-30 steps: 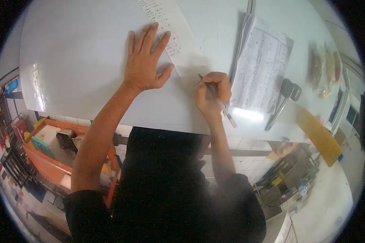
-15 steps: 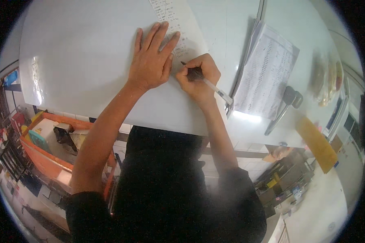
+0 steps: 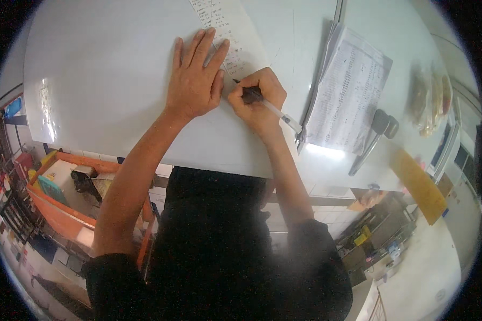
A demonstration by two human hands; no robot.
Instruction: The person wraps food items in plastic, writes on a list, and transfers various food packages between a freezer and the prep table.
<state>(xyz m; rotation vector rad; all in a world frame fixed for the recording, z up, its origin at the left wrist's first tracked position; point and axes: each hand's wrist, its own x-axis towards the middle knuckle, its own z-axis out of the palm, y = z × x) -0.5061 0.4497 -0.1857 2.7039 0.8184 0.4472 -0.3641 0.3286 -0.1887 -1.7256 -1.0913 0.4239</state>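
Right grip point(image 3: 259, 99) pinches pen point(image 3: 290, 123), tip just beside the nearest handwritten rows point(image 3: 226, 32); left grip point(image 3: 193, 90) flat, fingers spread | paper point(image 3: 254, 47) on white surface point(image 3: 107, 80), left of printed sheets point(image 3: 349, 88) | done: rows across far part; remaining: cannot tell, right grip covers some paper

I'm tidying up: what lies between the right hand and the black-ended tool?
A paper stack lies between right hand and tool in the head view.

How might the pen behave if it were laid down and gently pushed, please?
The pen would probably roll, since it looks slim and round. It is likely light, as the pale, see-through look suggests plastic. It is probably stiff, as it looks straight.
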